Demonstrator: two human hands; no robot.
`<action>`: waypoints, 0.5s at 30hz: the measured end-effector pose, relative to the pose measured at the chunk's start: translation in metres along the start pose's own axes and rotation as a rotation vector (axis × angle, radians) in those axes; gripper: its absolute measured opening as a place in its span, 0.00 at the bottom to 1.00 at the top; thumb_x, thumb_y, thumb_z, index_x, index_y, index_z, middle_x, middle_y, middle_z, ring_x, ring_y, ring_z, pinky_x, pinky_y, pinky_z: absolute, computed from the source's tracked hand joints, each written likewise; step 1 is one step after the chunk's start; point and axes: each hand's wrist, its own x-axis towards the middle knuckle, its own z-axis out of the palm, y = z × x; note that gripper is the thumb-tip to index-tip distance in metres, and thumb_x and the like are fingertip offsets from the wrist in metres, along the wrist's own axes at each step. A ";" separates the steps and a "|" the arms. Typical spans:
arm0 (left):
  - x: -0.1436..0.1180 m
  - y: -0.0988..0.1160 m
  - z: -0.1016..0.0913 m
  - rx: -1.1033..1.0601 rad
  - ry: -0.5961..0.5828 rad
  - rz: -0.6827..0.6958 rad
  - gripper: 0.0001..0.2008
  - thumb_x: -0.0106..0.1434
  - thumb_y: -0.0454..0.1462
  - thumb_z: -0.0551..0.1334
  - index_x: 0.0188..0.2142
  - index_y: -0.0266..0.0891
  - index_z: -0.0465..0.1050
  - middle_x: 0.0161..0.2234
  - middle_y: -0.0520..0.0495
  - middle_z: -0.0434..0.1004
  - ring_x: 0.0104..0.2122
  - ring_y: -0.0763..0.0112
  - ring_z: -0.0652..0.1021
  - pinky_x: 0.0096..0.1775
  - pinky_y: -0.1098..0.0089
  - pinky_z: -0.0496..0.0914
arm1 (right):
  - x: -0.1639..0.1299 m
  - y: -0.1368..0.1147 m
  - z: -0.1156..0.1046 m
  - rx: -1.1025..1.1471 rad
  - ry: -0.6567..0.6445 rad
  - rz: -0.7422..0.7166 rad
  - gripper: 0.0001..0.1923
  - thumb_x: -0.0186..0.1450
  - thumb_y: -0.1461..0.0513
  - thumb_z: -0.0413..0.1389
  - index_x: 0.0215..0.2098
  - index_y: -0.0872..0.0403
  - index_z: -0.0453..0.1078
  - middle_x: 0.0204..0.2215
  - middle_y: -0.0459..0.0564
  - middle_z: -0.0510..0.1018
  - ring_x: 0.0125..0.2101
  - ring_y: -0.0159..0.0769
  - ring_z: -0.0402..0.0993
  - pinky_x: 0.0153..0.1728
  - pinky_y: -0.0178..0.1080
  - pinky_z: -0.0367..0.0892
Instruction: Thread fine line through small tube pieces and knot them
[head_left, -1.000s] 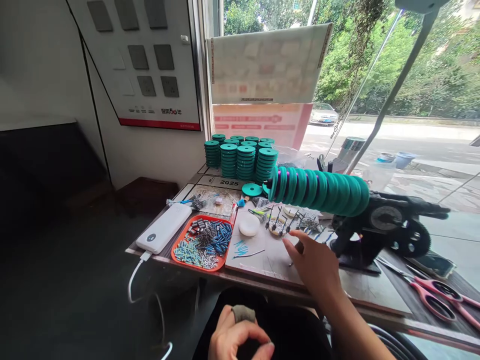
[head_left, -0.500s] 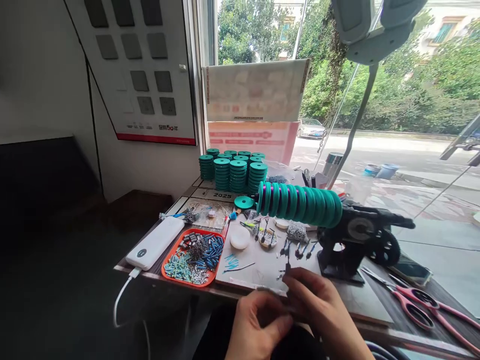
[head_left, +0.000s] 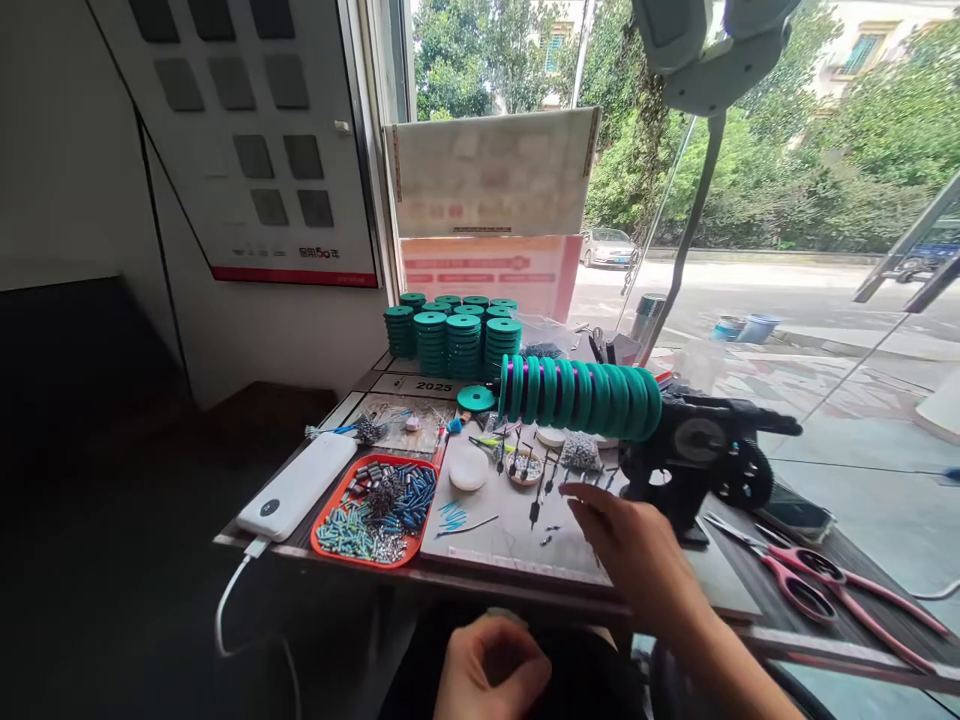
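One hand [head_left: 636,545] (right) near black pieces [head_left: 534,514]

Several small dark pieces [head_left: 535,513] with thin stems, ranged loosely below the green spools [head_left: 577,395], some seen across the round dish [head_left: 526,484]; resting or hanging, cannot tell. Tiny dark-and-silver bits [head_left: 553,527] loose on the pale board [head_left: 487,552], toward its front edge.

Cropping the lamp [head_left: 709,85] at the top edge above the green spool row [head_left: 577,395], blurring print on the pale board [head_left: 487,185] behind it, obscuring any hold by the right hand [head_left: 628,532] in front of it, cutting off the left hand [head_left: 487,668] below it
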 end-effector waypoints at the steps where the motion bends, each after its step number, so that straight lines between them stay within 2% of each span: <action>1: 0.002 0.001 0.001 0.002 0.000 0.008 0.08 0.43 0.38 0.68 0.16 0.36 0.73 0.18 0.52 0.68 0.23 0.71 0.67 0.28 0.72 0.60 | 0.005 -0.002 -0.002 -0.029 -0.006 0.012 0.20 0.63 0.56 0.44 0.41 0.53 0.75 0.23 0.54 0.79 0.25 0.46 0.74 0.27 0.39 0.58; 4: 0.006 0.000 0.004 0.013 0.025 0.019 0.06 0.45 0.37 0.65 0.18 0.36 0.72 0.19 0.52 0.68 0.23 0.71 0.67 0.28 0.71 0.60 | 0.019 -0.011 -0.003 -0.097 -0.021 0.041 0.19 0.62 0.58 0.47 0.44 0.57 0.74 0.21 0.56 0.78 0.27 0.51 0.74 0.26 0.40 0.54; 6: 0.007 -0.001 0.004 0.040 0.024 0.011 0.05 0.45 0.36 0.65 0.19 0.36 0.73 0.20 0.51 0.69 0.24 0.70 0.68 0.29 0.71 0.61 | 0.028 -0.016 0.000 -0.087 -0.033 0.040 0.18 0.62 0.58 0.48 0.43 0.57 0.74 0.19 0.54 0.76 0.25 0.49 0.73 0.25 0.38 0.53; 10: 0.004 0.003 -0.001 0.089 0.012 0.012 0.03 0.45 0.34 0.64 0.18 0.37 0.72 0.20 0.51 0.69 0.25 0.69 0.69 0.30 0.70 0.61 | 0.038 -0.017 0.005 0.036 -0.070 0.026 0.14 0.62 0.58 0.48 0.29 0.55 0.73 0.14 0.47 0.70 0.20 0.39 0.68 0.24 0.36 0.52; 13: -0.004 0.010 -0.009 0.281 0.033 0.054 0.03 0.46 0.33 0.64 0.18 0.38 0.73 0.21 0.51 0.68 0.22 0.70 0.68 0.27 0.71 0.61 | 0.035 -0.010 -0.001 0.182 -0.148 0.020 0.15 0.62 0.56 0.48 0.24 0.54 0.69 0.12 0.43 0.67 0.17 0.33 0.63 0.23 0.34 0.54; 15: -0.013 0.018 -0.013 0.475 0.158 0.168 0.04 0.49 0.34 0.63 0.19 0.40 0.74 0.27 0.48 0.72 0.21 0.72 0.67 0.27 0.71 0.61 | 0.028 -0.005 -0.009 0.279 -0.222 0.017 0.17 0.62 0.53 0.49 0.23 0.55 0.69 0.12 0.41 0.65 0.16 0.30 0.60 0.21 0.32 0.54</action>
